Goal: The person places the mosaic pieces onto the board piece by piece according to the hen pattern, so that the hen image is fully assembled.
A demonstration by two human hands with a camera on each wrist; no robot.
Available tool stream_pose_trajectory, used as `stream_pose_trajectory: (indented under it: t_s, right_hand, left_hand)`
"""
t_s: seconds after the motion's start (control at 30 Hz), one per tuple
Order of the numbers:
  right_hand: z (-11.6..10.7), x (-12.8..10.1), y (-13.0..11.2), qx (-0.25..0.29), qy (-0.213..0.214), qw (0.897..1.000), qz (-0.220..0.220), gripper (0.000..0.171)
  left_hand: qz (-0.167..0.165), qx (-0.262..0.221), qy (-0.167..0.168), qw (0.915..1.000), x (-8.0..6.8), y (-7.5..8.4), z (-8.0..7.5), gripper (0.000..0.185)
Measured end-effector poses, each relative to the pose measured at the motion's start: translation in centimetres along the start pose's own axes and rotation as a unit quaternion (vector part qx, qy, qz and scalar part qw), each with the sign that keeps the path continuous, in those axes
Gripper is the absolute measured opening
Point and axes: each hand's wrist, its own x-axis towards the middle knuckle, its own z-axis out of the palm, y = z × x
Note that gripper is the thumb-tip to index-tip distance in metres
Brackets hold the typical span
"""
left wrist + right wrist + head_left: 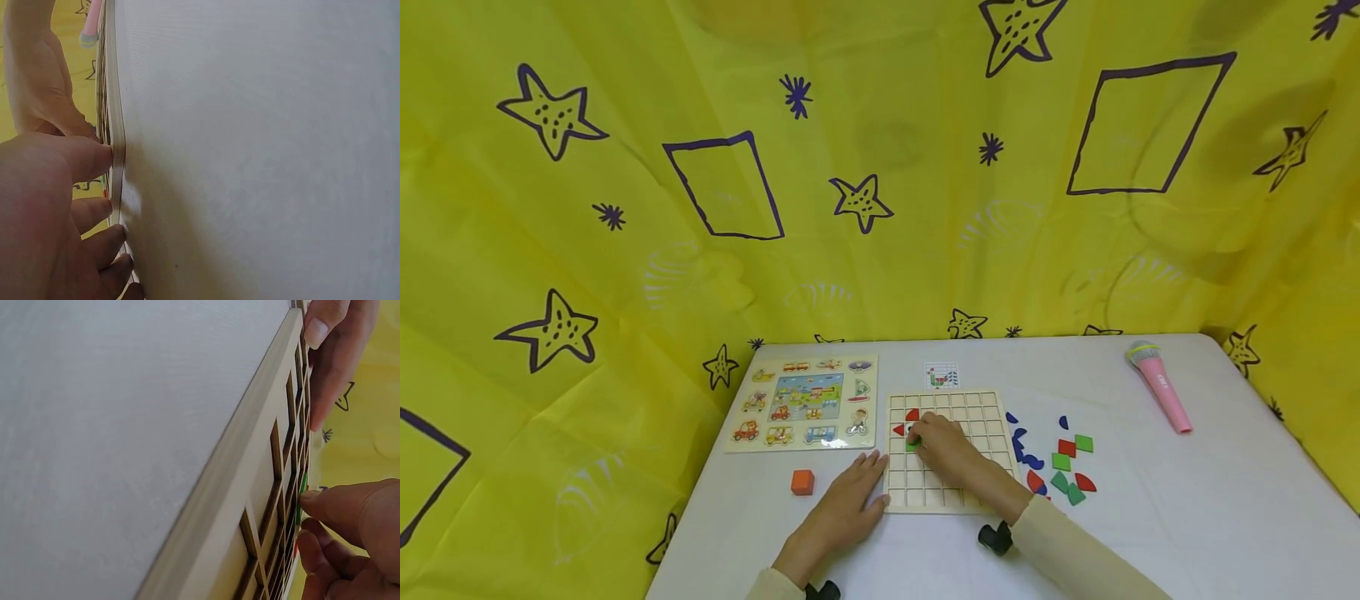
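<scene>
A wooden grid board (917, 509) lies on the white table. My right hand (946, 447) is over its left part, thumb and fingertips bent at a green piece (912, 447). In the right wrist view the thumb meets this green piece (302, 495) at the grid. Two red pieces, a quarter circle (912, 413) and a triangle (898, 430), sit in cells close by. My left hand (848, 500) lies flat on the table, its extended fingers and thumb touching the board's left edge, which the left wrist view shows as a thin pale rim (117, 125).
Loose blue, red and green pieces (1061, 462) lie right of the board. Behind it is a printed pattern card (942, 376). A vehicle picture puzzle (865, 442) and an orange cube (802, 482) are on the left; a pink toy microphone (1163, 390) is at far right.
</scene>
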Motion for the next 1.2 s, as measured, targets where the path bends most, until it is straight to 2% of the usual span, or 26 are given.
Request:
stream_pose_trajectory:
  t_s: [0.13,0.23,0.4,0.6,0.7,0.87,1.03,1.2]
  right_hand:
    - [-0.4,-0.1,0.2,0.004,-0.007,1.0,-0.005,0.011]
    - [-1.3,-0.3,0.8,0.029,-0.015,0.999,0.001,0.01]
    - [-4.2,-0.8,2.5,0.07,-0.01,0.997,0.032,0.011]
    - [-8.2,-2.4,5.6,0.07,0.029,0.996,0.041,0.017]
    - [-10.1,-3.6,7.1,0.069,0.049,0.995,0.061,0.02]
    - [-12.5,-6.0,9.7,0.07,0.059,0.988,0.123,0.026]
    - [-14.2,-8.7,12.7,0.074,0.036,0.985,0.153,0.033]
    - [-14.9,-11.1,14.9,0.071,0.0,0.983,0.17,0.037]
  left_hand:
    - [0.002,0.002,0.001,1.0,0.0,0.0,0.0,0.065]
    - [0.004,0.001,0.002,1.0,0.1,0.0,0.0,0.065]
    - [0.0,0.0,-0.001,1.0,0.0,0.2,0.0,0.065]
    - [-0.005,0.0,-0.001,1.0,-0.2,0.3,-0.2,0.066]
    - [-0.005,-0.001,-0.002,1.0,-0.2,0.4,-0.2,0.066]
    - [-0.007,-0.003,-0.003,1.0,-0.2,0.3,-0.1,0.066]
    - [-0.003,-0.003,-0.003,1.0,-0.2,0.3,-0.1,0.066]
    - [-0.008,0.001,-0.006,0.9999,-0.1,0.2,0.0,0.066]
